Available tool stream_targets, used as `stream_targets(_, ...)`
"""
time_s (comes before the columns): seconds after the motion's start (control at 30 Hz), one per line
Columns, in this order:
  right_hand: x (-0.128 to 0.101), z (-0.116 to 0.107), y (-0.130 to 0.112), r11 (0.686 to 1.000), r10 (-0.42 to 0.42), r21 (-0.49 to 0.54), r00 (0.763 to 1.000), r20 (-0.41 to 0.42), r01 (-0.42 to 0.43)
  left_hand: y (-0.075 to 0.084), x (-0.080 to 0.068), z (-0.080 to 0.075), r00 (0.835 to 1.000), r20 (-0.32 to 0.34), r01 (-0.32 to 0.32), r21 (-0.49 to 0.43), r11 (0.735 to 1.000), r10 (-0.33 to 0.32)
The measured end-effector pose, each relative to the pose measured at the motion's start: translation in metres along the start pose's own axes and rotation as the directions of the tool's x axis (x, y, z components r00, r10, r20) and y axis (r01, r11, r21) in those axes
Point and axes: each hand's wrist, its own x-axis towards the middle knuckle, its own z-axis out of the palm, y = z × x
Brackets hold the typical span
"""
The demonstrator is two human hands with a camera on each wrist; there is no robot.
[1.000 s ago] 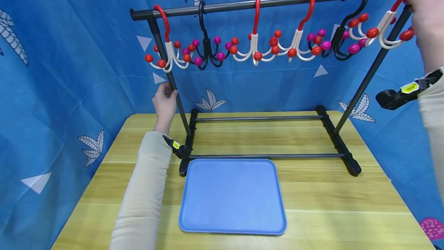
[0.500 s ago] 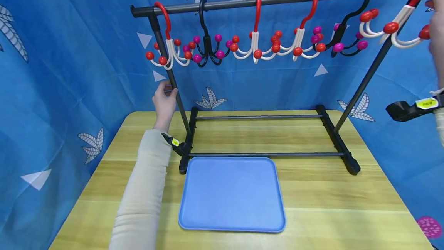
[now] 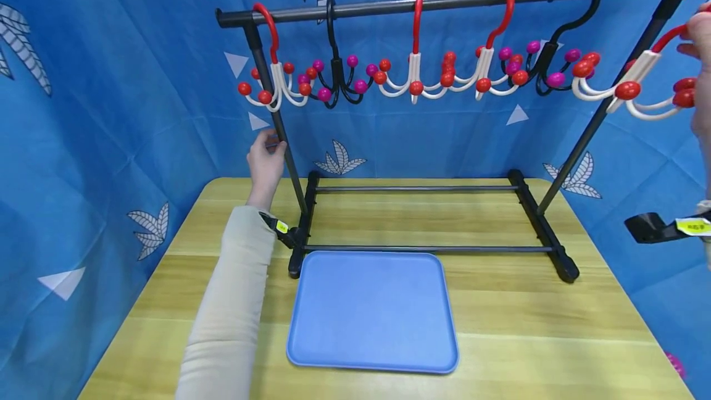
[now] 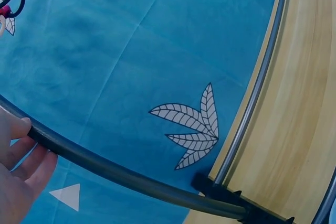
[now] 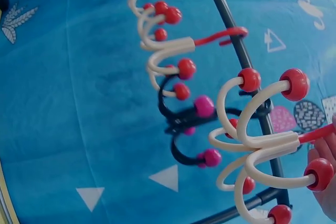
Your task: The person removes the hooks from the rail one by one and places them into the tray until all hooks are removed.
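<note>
head view – right hand holding hook hanger

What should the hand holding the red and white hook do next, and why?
Probably lower the red and white hook toward the blue tray. The right hand holds it off the rail, below and beside the rail's end, while the left hand grips the rack's post. The tray lies bare below.
</note>
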Motion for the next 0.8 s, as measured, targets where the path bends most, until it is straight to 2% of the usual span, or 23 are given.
stream_targets(0.1, -0.021, -0.001, -0.004, 1.000, -0.003, -0.018, 1.000, 0.004, 0.003, 0.000, -0.002, 0.000, 1.000, 0.003, -0.003, -0.002, 1.000, 0.003)
stream_targets(0.2, -0.040, 0.000, -0.004, 1.000, -0.004, 0.022, 1.000, -0.004, 0.004, 0.000, -0.002, 0.001, 1.000, -0.001, -0.008, -0.005, 1.000, 0.008)
stream_targets(0.4, -0.069, 0.007, 0.007, 0.994, -0.076, 0.079, 0.997, -0.015, 0.077, 0.001, -0.002, 0.001, 1.000, 0.001, 0.002, -0.010, 1.000, -0.002)
stream_targets(0.5, -0.080, 0.012, 0.016, 0.987, -0.132, 0.095, 0.991, 0.010, 0.131, 0.001, -0.001, 0.000, 1.000, 0.005, -0.001, 0.001, 1.000, 0.001)
stream_targets(0.6, -0.091, 0.017, 0.023, 0.983, -0.177, 0.053, 0.983, 0.049, 0.174, 0.002, 0.001, -0.001, 1.000, 0.009, -0.010, 0.013, 1.000, 0.010)
stream_targets(0.8, -0.111, 0.025, 0.036, 0.983, -0.180, 0.059, 0.973, 0.143, 0.173, 0.003, 0.001, -0.001, 1.000, 0.024, -0.011, 0.027, 1.000, 0.010)
